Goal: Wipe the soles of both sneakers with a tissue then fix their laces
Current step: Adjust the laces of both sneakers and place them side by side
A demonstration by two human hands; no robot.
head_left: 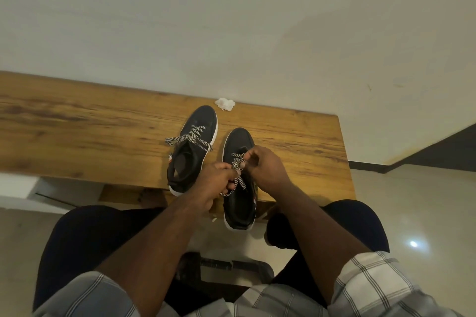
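1. Leftmost, the wooden counter [77, 121] runs bare along the wall; both sneakers sit at its right half, toes toward the wall, heels toward the person, prob. so the lacing faces up within easy reach.
2. Left sneaker [192, 148]: upright on its sole, heel hanging just over the near edge. Its checkered laces [190, 137] lie crossed and loose, ends splayed to both sides, no bow visible. Judged: not yet fixed.
3. Tissue [225, 104]: crumpled, parked at the counter's far edge by the wall, just beyond the left sneaker's toe and apart from both hands. Looks set aside, so wiping seems done.
4. Left hand [219, 175]: fingers curled, pinching a strand of the right shoe's lace [238, 162] over the tongue; a loop trails below the hand [229, 192].
5. Right sneaker [238, 183]: upright, toe on the counter, heel well past the near edge, pulled close to the body, likely for easier tying.
6. Right hand [266, 166]: fingers bent, thumb and forefinger pinching the other strand at the same spot, opposite the left hand. Both strands held taut, so knotting or tightening seems in progress; exact knot stage can't be told, hands cover it.
7. Risk (judgement): overhanging heel could tip if pulled hard.
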